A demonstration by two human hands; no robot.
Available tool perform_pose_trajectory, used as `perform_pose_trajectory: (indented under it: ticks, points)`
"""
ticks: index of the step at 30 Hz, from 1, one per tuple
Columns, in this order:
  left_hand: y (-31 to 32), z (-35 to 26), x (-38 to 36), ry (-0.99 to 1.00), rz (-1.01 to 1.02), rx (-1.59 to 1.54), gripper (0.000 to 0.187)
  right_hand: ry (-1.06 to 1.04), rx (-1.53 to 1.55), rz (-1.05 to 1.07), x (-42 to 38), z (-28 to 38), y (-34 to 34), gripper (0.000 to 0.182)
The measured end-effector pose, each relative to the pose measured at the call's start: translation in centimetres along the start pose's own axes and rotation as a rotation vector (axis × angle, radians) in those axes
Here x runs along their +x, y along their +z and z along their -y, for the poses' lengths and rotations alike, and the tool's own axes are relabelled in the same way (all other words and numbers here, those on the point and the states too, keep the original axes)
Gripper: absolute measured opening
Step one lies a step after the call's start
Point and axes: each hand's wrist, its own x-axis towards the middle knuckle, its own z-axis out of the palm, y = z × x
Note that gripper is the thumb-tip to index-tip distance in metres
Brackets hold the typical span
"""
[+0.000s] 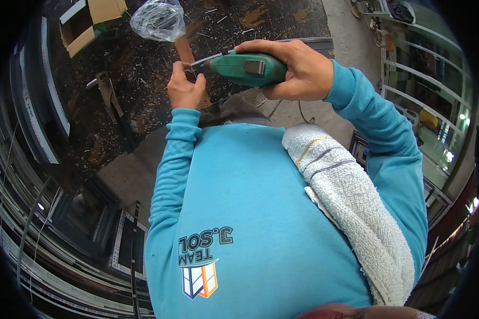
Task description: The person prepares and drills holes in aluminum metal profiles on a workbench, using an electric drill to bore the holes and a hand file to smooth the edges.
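My right hand (306, 72) is wrapped around a green power drill (245, 69), which lies sideways with its narrow nose pointing left. A metal clip shows on its upper side. My left hand (187, 89) is closed at the drill's nose, thumb and fingers pinching the end of a thin metal profile (206, 58). The profile seems to run behind the drill; a dark length (319, 44) shows beyond my right hand. Contact between the drill tip and the profile is hidden by my fingers.
A dark worktop (143, 95) strewn with shavings carries an open cardboard box (105, 9), a clear plastic bag (158, 21) and a worn metal tool (107, 93). Long profiles (34, 111) are stacked at left. A towel (335, 175) hangs over my shoulder. Glazed frames (426, 69) stand at right.
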Motion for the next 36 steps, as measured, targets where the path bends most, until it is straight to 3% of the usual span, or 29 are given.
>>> perform_pose_trajectory:
  ticks: [13, 21, 26, 29, 30, 31, 34, 36]
  points:
    - [0.4, 0.0, 0.3, -0.046, -0.005, 0.063, 0.027, 0.12, -0.051, 0.106, 1.8, 2.2, -1.1, 0.068]
    - [0.8, -1.2, -0.1, -0.162, -0.042, 0.029, 0.022, -0.083, -0.348, 0.29, 3.1, 1.8, -2.0, 0.07]
    - [1.1, -0.4, -0.2, -0.158, -0.07, 0.034, 0.026, -0.225, -0.156, 0.199, 2.3, -1.0, -4.4, 0.067]
    - [1.4, 0.0, -0.2, -0.131, -0.118, 0.064, 0.03, -0.155, 0.214, 0.225, -0.3, -2.6, -9.6, 0.069]
    - [1.5, 0.9, -0.2, -0.114, -0.12, 0.046, 0.031, -0.182, 0.533, 0.19, -0.6, -5.1, -10.6, 0.054]
    - [1.5, 0.2, -0.5, -0.133, -0.121, 0.065, 0.032, -0.195, 0.52, 0.168, -0.5, -8.2, -12.3, 0.052]
    - [0.1, -2.3, -0.7, -0.19, -0.078, 0.126, 0.033, 0.072, 0.866, 0.061, 0.1, -17.7, -14.2, 0.047]
    - [-2.0, -2.1, 1.6, -0.128, -0.01, 0.295, 0.031, 0.31, 1.01, -0.029, 1.4, -24.8, -13.2, 0.054]
